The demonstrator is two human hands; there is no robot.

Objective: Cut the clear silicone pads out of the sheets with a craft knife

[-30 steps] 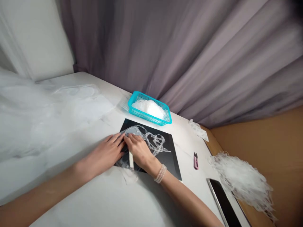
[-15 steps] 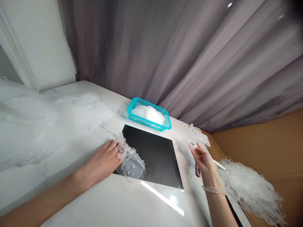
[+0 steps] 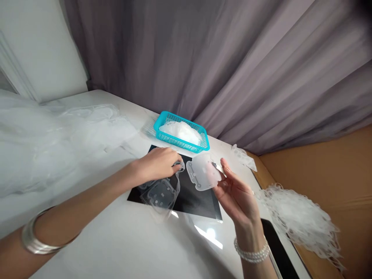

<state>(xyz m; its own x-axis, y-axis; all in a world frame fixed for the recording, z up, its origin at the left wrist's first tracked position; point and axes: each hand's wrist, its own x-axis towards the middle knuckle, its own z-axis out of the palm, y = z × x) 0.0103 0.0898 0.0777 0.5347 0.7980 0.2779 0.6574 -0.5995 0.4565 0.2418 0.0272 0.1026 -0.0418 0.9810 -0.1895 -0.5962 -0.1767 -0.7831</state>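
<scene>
Above the black mat [image 3: 197, 199], my left hand [image 3: 162, 164] pinches the edge of a thin clear plastic sheet [image 3: 161, 193] with shaped cut-outs, which hangs down over the mat's left part. My right hand [image 3: 236, 188], palm partly up, holds a frosted translucent shaped piece [image 3: 203, 172] over the mat's right side. A slim white tool [image 3: 218, 167] with a dark tip is also in its fingers, against that piece. The two hands are apart, with the piece between them.
A turquoise basket [image 3: 181, 145] holding white translucent pieces stands behind the mat. Large clear plastic sheets [image 3: 58, 143] cover the table's left. A tangle of clear scraps [image 3: 302, 221] lies at the right edge, near a dark flat object [image 3: 280, 248]. A small patterned sheet [image 3: 244, 158] lies back right.
My left hand has moved right and up, lifting the sheet's edge. My right hand has moved in toward the mat; the frosted piece now shows in its fingers.
</scene>
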